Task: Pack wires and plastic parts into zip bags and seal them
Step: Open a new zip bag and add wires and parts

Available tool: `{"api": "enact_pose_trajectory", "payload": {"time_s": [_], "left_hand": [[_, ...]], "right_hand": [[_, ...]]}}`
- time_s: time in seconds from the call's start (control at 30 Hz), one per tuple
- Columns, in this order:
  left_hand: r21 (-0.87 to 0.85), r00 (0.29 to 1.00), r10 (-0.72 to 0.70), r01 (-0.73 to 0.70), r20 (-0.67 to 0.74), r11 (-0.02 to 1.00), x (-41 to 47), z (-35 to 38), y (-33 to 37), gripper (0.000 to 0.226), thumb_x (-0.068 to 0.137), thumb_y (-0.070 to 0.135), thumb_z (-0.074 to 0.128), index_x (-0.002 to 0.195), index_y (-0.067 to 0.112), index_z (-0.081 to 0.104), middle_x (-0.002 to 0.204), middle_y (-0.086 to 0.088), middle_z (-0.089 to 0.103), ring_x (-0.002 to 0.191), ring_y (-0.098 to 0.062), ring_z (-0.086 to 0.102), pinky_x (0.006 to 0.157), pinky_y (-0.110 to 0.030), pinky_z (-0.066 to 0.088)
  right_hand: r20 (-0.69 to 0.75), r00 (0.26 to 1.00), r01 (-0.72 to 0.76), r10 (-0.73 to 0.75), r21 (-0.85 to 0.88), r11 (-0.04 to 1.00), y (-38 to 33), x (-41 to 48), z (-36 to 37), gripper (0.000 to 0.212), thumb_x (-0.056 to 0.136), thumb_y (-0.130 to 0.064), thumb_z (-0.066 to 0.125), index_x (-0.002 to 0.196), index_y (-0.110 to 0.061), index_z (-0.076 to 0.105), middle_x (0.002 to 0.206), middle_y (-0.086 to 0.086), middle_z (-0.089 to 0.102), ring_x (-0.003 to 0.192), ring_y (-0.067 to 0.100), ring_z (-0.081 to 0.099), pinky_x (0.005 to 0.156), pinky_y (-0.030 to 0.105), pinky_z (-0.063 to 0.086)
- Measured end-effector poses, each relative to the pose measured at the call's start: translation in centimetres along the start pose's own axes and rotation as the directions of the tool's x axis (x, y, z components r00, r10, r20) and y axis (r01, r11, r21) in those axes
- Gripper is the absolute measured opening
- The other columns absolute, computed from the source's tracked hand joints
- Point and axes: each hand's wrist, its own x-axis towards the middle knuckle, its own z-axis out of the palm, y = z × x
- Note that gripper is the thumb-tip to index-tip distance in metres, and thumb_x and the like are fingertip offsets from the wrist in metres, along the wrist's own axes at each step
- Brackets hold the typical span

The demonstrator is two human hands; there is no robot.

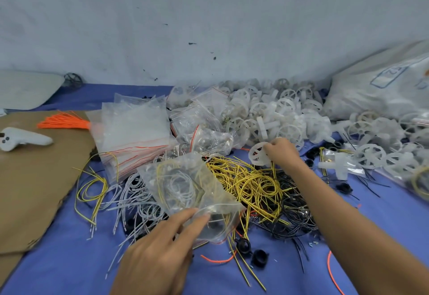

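My left hand [162, 246] holds a clear zip bag [185, 190] by its open mouth near the front; the bag lies over the wires and has yellow and white wire coils inside. My right hand [282, 153] pinches a white plastic wheel part [258, 155] and a yellow wire just above the pile of yellow wires [250, 183]. White wires [137, 202] lie left of the bag, black wires [292, 213] to its right. A heap of white plastic wheels [278, 118] stretches along the back.
A stack of empty zip bags [132, 130] sits behind the held bag, with filled bags [199, 120] beside it. Orange wires [62, 121] and a white handheld device [21, 140] lie on brown cardboard [34, 178] at left. A large white sack [383, 86] stands at right. Black plastic caps [250, 250] lie in front.
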Motion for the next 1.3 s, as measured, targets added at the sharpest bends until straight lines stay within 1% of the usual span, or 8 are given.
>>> {"api": "enact_pose_trajectory", "payload": {"time_s": [0.17,0.4,0.5,0.6,0.87,0.97,1.1,1.3], "left_hand": [[0.018,0.999,-0.033,0.033,-0.021,0.999,0.3,0.2,-0.2,0.044,0.079,0.018,0.051,0.116,0.028,0.073,0.113,0.01,0.07,0.075,-0.014,0.07,0.062,-0.023,0.043],[0.046,0.967,-0.183,0.177,0.178,0.983,1.8,-1.2,-0.5,0.08,0.068,0.015,0.072,0.141,0.037,0.046,0.124,0.02,0.055,0.081,-0.009,0.059,0.047,-0.025,0.045],[0.056,0.933,-0.227,0.22,0.279,0.974,2.3,-1.5,0.0,0.092,0.065,0.017,0.072,0.147,0.038,0.035,0.131,0.02,0.053,0.079,-0.015,0.066,0.048,-0.03,0.048],[0.065,0.902,-0.238,0.23,0.361,0.971,2.3,-1.6,0.3,0.096,0.068,0.022,0.068,0.151,0.04,0.023,0.14,0.02,0.047,0.087,-0.02,0.067,0.057,-0.035,0.052],[0.086,0.889,-0.232,0.215,0.394,0.973,1.5,-1.9,0.5,0.097,0.073,0.028,0.057,0.153,0.041,0.004,0.153,0.023,0.027,0.101,-0.016,0.062,0.065,-0.034,0.05],[0.017,0.906,-0.205,0.214,0.37,0.977,1.1,-1.4,0.5,0.097,0.079,0.029,0.05,0.15,0.044,-0.014,0.156,0.025,0.011,0.112,-0.015,0.056,0.074,-0.033,0.048],[-0.013,0.915,-0.166,0.184,0.366,0.983,0.8,-1.2,0.6,0.097,0.079,0.026,0.052,0.152,0.039,-0.009,0.156,0.021,0.015,0.109,-0.016,0.058,0.073,-0.033,0.049],[-0.05,0.914,-0.133,0.165,0.383,0.985,0.4,-0.6,0.7,0.101,0.08,0.024,0.051,0.148,0.042,-0.021,0.155,0.023,0.002,0.12,-0.016,0.051,0.078,-0.035,0.048]], "right_hand": [[-0.117,0.987,0.153,-0.114,0.416,0.897,0.6,-2.9,-4.3,0.029,0.097,-0.031,0.051,0.091,-0.007,0.066,0.079,0.007,0.062,0.072,0.023,0.054,0.066,0.033,0.041],[0.189,0.833,0.0,-0.52,0.94,0.341,2.1,-15.6,-8.8,0.035,0.087,-0.039,0.066,0.102,-0.01,0.076,0.117,0.011,0.068,0.108,0.027,0.065,0.088,0.036,0.054],[0.344,0.662,-0.14,-0.665,0.929,0.342,1.7,-20.8,-6.9,0.041,0.099,-0.032,0.052,0.108,0.005,0.067,0.112,0.023,0.062,0.105,0.036,0.057,0.089,0.041,0.048],[0.451,0.66,-0.277,-0.6,0.889,0.364,-0.3,-23.0,-4.2,0.036,0.098,-0.025,0.048,0.109,0.005,0.066,0.103,0.022,0.068,0.092,0.029,0.065,0.077,0.03,0.051],[0.382,0.785,-0.245,-0.488,0.915,0.322,-3.5,-23.8,-0.6,0.035,0.099,-0.028,0.049,0.12,-0.006,0.066,0.123,0.018,0.066,0.112,0.027,0.063,0.09,0.031,0.051],[0.296,0.861,-0.057,-0.413,0.864,0.501,-3.1,-24.6,-0.4,0.028,0.095,-0.038,0.056,0.103,-0.015,0.072,0.101,0.003,0.073,0.088,0.011,0.065,0.072,0.019,0.051],[0.204,0.927,0.072,-0.316,0.728,0.682,-2.3,-25.2,0.1,0.024,0.1,-0.031,0.052,0.084,-0.026,0.069,0.074,-0.004,0.063,0.069,0.013,0.055,0.065,0.031,0.044],[0.273,0.937,-0.126,-0.218,0.846,0.518,-3.2,-25.9,1.2,0.012,0.097,-0.018,0.056,0.096,-0.02,0.068,0.074,0.011,0.067,0.048,0.023,0.057,0.041,0.03,0.049]]}}
